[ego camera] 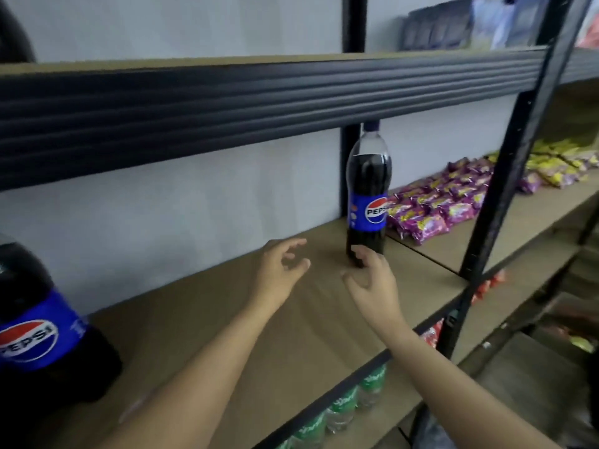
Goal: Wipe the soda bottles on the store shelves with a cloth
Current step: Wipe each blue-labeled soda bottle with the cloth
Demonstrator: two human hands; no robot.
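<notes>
1. The tall plastic bottle of dark soda with a blue label [368, 192] stands upright on the brown shelf board [201, 319]. Its label shows "PEPS"; the last letter turns out of sight.
2. Far left of that bottle, the big dark soda bottle with a blue label [39, 328] says "PEPSI".
3. The green-labelled clear bottles [340, 406] below the board have writing too blurry to read.

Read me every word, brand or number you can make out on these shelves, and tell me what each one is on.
"PEPSI": blue label of the upright cola bottle, last letter cut off by the curve.
"PEPSI": label of the near cola bottle at the left edge.
Green-labelled bottles on the shelf below: lettering blurred, unreadable.
Purple snack packets: print too blurred.
</notes>
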